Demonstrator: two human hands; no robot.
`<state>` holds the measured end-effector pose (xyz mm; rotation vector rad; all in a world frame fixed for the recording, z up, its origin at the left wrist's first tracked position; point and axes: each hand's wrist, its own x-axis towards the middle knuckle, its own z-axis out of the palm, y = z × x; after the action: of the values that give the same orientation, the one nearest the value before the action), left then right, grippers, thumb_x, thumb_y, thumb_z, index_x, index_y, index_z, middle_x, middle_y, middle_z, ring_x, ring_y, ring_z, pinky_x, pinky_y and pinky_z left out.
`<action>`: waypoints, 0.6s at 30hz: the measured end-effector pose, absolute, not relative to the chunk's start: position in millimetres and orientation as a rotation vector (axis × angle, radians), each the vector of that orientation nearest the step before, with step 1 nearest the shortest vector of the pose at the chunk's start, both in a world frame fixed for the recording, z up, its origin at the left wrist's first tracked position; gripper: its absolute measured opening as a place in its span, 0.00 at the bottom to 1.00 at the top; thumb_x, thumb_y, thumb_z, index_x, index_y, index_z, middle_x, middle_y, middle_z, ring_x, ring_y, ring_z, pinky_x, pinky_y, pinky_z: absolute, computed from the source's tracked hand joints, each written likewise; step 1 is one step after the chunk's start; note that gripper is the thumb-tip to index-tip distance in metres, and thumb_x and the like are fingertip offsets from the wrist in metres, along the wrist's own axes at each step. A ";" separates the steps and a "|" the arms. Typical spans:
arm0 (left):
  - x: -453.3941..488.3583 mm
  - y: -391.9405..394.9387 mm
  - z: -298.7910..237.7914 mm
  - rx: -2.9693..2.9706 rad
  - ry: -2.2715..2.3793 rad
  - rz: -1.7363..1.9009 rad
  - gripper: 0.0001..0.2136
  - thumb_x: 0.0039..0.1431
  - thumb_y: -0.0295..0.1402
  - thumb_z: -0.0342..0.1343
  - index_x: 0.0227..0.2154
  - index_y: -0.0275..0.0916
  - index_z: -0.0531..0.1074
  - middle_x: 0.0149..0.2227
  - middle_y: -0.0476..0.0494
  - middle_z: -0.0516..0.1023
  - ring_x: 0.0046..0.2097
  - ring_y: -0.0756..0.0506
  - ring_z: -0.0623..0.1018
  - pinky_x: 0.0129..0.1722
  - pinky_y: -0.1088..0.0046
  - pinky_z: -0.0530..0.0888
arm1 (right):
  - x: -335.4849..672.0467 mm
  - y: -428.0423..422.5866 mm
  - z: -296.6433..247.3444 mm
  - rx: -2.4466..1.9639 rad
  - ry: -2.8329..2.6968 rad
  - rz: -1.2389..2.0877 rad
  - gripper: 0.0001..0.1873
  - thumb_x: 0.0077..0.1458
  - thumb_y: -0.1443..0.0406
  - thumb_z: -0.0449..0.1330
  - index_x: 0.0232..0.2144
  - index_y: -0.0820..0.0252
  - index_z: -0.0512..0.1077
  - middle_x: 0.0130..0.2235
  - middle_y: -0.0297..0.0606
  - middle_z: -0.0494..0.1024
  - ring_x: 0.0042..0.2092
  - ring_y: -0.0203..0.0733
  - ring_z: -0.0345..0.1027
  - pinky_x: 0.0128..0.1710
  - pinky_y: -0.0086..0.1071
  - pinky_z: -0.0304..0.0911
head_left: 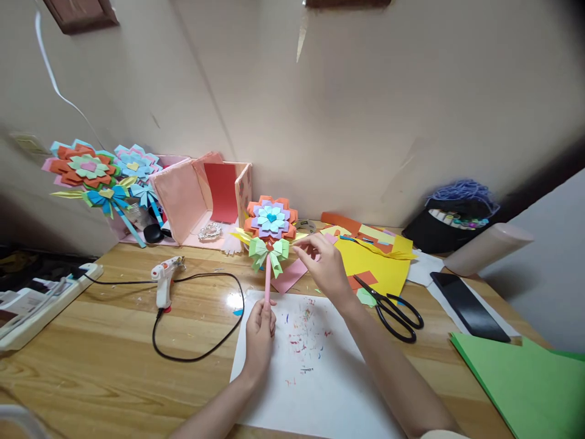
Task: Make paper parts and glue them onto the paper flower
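My left hand (259, 338) is closed around the pink stem (268, 280) of a paper flower (271, 221), holding it upright above a white sheet. The flower has layered orange, purple and pale blue petals with a blue heart in the middle. Below the petals sits a light green paper bow (269, 251), with narrow yellow paper leaves (241, 236) sticking out at both sides. At the right-hand leaf, my right hand (323, 262) has its thumb and forefinger pinched together; the fingers partly cover the leaf's tip.
A hot glue gun (165, 283) and its looped cable lie left. Black-handled scissors (388, 308), yellow paper (370, 265) and a phone (468, 305) lie right, near green sheets (525, 384). Behind stand a pink box (178, 195) and finished paper flowers (85, 167). The white sheet (315, 390) carries small scraps.
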<state>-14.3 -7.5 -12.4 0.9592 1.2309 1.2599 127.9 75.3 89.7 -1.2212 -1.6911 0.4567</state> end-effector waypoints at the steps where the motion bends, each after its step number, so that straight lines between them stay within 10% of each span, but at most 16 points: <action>1: -13.2 -9.1 -11.7 0.971 1.230 1.247 0.14 0.60 0.45 0.43 0.35 0.39 0.63 0.19 0.56 0.52 0.21 0.54 0.53 0.19 0.81 0.52 | 126.0 75.2 89.4 -1.193 -1.717 0.401 0.05 0.54 0.64 0.56 0.31 0.58 0.71 0.33 0.37 0.71 0.32 0.38 0.63 0.32 0.32 0.59; 18: -7.5 -19.2 -7.9 1.079 1.221 1.157 0.13 0.60 0.43 0.44 0.36 0.38 0.65 0.20 0.55 0.51 0.23 0.53 0.54 0.21 0.78 0.53 | 135.6 77.4 93.8 -1.176 -2.036 0.196 0.06 0.55 0.69 0.54 0.28 0.58 0.69 0.33 0.38 0.70 0.38 0.44 0.59 0.38 0.36 0.58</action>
<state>-7.5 -19.2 -7.9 1.0794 1.2209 1.1574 135.6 77.4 93.8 -1.1764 -2.0363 0.1960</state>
